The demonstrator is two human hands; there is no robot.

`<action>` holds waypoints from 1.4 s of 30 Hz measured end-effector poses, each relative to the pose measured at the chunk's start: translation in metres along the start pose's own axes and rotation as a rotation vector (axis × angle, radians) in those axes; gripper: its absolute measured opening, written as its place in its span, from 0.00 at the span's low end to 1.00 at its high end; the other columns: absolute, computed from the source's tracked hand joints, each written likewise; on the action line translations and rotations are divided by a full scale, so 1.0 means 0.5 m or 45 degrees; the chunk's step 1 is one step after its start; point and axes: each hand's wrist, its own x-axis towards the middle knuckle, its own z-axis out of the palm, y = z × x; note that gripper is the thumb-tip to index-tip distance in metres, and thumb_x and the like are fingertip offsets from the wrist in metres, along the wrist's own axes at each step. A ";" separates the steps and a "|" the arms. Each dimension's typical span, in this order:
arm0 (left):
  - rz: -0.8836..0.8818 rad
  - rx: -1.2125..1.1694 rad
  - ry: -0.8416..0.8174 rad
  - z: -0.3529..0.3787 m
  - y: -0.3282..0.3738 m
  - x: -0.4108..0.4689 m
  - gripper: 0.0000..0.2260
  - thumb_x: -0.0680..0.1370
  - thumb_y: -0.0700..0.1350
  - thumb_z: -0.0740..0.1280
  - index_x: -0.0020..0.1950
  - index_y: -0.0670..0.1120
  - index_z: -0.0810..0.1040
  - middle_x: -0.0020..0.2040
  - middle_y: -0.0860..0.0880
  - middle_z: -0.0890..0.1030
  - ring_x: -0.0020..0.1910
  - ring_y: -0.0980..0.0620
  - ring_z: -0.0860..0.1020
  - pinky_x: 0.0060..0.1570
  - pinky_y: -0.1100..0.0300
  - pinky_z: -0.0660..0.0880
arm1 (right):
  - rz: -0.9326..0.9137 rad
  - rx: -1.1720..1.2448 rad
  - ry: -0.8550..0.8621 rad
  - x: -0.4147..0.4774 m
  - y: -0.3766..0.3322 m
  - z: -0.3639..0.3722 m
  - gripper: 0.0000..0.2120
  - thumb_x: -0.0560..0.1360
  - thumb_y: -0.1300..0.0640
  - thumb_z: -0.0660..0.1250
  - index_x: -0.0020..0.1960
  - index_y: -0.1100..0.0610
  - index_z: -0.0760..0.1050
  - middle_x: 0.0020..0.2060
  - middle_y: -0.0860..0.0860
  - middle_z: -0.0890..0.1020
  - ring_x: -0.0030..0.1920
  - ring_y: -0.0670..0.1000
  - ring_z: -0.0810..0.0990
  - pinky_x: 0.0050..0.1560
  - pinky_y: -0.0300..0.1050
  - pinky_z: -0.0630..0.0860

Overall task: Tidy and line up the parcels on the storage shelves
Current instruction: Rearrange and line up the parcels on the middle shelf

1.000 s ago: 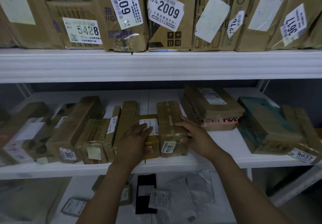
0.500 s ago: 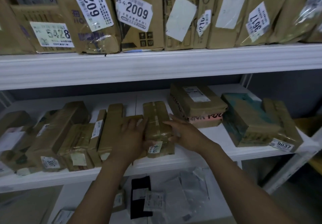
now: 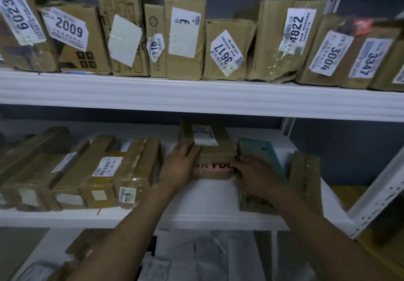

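While tidying the middle shelf (image 3: 196, 219): left hand (image 3: 180, 168) flat against the stacked parcels (image 3: 216, 155); right hand (image 3: 254, 175) at their opposite corner, grip impossible to tell. Left of the hands, lined-up row (image 3: 87, 178) apparently done; right of them, teal parcel (image 3: 262, 151) and brown parcel (image 3: 306, 171) seemingly left to straighten.

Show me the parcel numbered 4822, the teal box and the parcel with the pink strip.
Parcel 4822 (image 3: 273, 44): head view, on its cardboard front, left of the label.
Teal box (image 3: 260, 151): head view, on its top face.
Pink-strip parcel (image 3: 216, 168): head view, on the pink front strip.
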 end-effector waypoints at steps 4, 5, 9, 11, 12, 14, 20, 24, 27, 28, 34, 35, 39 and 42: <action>-0.203 -0.030 -0.032 0.044 -0.001 0.041 0.28 0.77 0.51 0.66 0.75 0.56 0.59 0.78 0.42 0.53 0.73 0.38 0.60 0.69 0.44 0.66 | -0.044 0.020 -0.025 0.003 0.049 0.016 0.20 0.76 0.46 0.65 0.68 0.46 0.71 0.70 0.45 0.68 0.67 0.50 0.68 0.64 0.43 0.68; -0.240 -0.087 -0.033 0.047 -0.001 0.046 0.27 0.77 0.50 0.66 0.75 0.58 0.60 0.78 0.41 0.53 0.71 0.39 0.64 0.67 0.47 0.68 | -0.051 0.024 -0.017 0.003 0.057 0.017 0.21 0.76 0.47 0.65 0.68 0.46 0.71 0.70 0.45 0.68 0.67 0.50 0.68 0.65 0.44 0.68; -0.236 -0.191 0.040 0.061 -0.008 0.041 0.18 0.79 0.46 0.65 0.70 0.49 0.71 0.66 0.48 0.74 0.54 0.57 0.78 0.56 0.65 0.73 | -0.064 0.067 0.015 0.005 0.078 0.019 0.20 0.76 0.51 0.67 0.67 0.50 0.71 0.64 0.47 0.73 0.61 0.50 0.72 0.62 0.44 0.71; -0.211 -0.228 0.048 0.065 -0.009 0.025 0.17 0.80 0.46 0.64 0.69 0.51 0.72 0.61 0.52 0.73 0.57 0.55 0.75 0.62 0.61 0.70 | -0.063 0.127 0.021 0.009 0.074 0.019 0.18 0.75 0.51 0.68 0.64 0.50 0.73 0.60 0.47 0.76 0.57 0.49 0.75 0.59 0.44 0.74; -0.245 -0.240 0.088 0.065 -0.009 0.015 0.14 0.80 0.48 0.63 0.66 0.53 0.75 0.59 0.52 0.76 0.56 0.55 0.76 0.62 0.59 0.71 | -0.063 0.181 0.022 0.013 0.067 0.019 0.16 0.76 0.51 0.68 0.63 0.50 0.74 0.59 0.47 0.77 0.55 0.48 0.76 0.57 0.44 0.75; -0.347 -0.297 0.190 0.063 -0.002 -0.006 0.09 0.80 0.46 0.64 0.56 0.52 0.82 0.50 0.52 0.81 0.47 0.60 0.79 0.53 0.67 0.73 | -0.061 0.269 0.025 0.024 0.046 0.020 0.15 0.77 0.53 0.67 0.63 0.51 0.74 0.59 0.48 0.77 0.53 0.48 0.77 0.54 0.44 0.77; -0.365 -0.523 0.327 0.051 0.014 -0.063 0.13 0.80 0.39 0.63 0.64 0.45 0.78 0.55 0.51 0.79 0.53 0.54 0.78 0.53 0.72 0.71 | -0.004 0.233 -0.104 0.057 -0.019 0.017 0.32 0.79 0.48 0.64 0.78 0.53 0.56 0.78 0.53 0.50 0.75 0.57 0.60 0.72 0.51 0.64; -0.504 -0.637 0.379 0.038 0.028 -0.084 0.16 0.78 0.48 0.67 0.65 0.48 0.75 0.54 0.50 0.81 0.53 0.52 0.79 0.53 0.58 0.75 | 0.038 0.446 -0.163 0.059 -0.036 0.024 0.37 0.75 0.42 0.67 0.78 0.49 0.54 0.78 0.52 0.46 0.75 0.56 0.58 0.72 0.49 0.64; -0.802 -0.891 0.390 0.033 0.025 -0.087 0.25 0.79 0.56 0.63 0.72 0.46 0.66 0.60 0.49 0.79 0.58 0.51 0.77 0.57 0.58 0.72 | 0.080 0.538 -0.072 0.038 -0.043 0.029 0.31 0.76 0.43 0.66 0.76 0.50 0.61 0.78 0.50 0.52 0.74 0.53 0.60 0.71 0.45 0.62; -0.862 -0.973 0.350 0.033 0.021 -0.085 0.28 0.78 0.60 0.61 0.73 0.46 0.66 0.62 0.48 0.78 0.61 0.49 0.76 0.60 0.55 0.72 | 0.103 0.564 -0.016 0.031 -0.047 0.034 0.29 0.77 0.43 0.65 0.74 0.49 0.64 0.77 0.50 0.54 0.73 0.53 0.63 0.70 0.45 0.63; -0.945 -1.436 0.214 0.040 0.029 -0.085 0.23 0.76 0.63 0.62 0.68 0.55 0.69 0.60 0.51 0.78 0.55 0.54 0.76 0.55 0.56 0.71 | 0.326 0.776 0.135 0.006 -0.073 0.075 0.23 0.78 0.42 0.61 0.71 0.46 0.68 0.73 0.52 0.65 0.69 0.53 0.68 0.64 0.48 0.68; -0.922 -1.487 0.235 0.042 0.032 -0.089 0.22 0.76 0.61 0.63 0.68 0.56 0.69 0.60 0.52 0.78 0.54 0.57 0.76 0.53 0.58 0.71 | 0.340 0.841 0.163 0.003 -0.074 0.079 0.23 0.78 0.43 0.61 0.71 0.46 0.67 0.71 0.51 0.68 0.67 0.52 0.70 0.61 0.48 0.70; -0.777 -1.472 0.299 0.037 0.044 -0.101 0.24 0.72 0.60 0.69 0.67 0.58 0.72 0.63 0.53 0.77 0.58 0.58 0.76 0.57 0.60 0.74 | 0.473 1.142 0.251 -0.008 -0.077 0.089 0.24 0.78 0.44 0.63 0.71 0.49 0.66 0.65 0.51 0.72 0.61 0.51 0.74 0.55 0.48 0.74; -0.612 -1.226 0.287 0.031 0.044 -0.101 0.26 0.69 0.65 0.71 0.65 0.67 0.70 0.66 0.54 0.74 0.63 0.56 0.73 0.62 0.54 0.74 | 0.593 1.362 0.290 -0.015 -0.083 0.089 0.28 0.76 0.41 0.63 0.72 0.51 0.64 0.64 0.52 0.72 0.60 0.52 0.75 0.53 0.47 0.74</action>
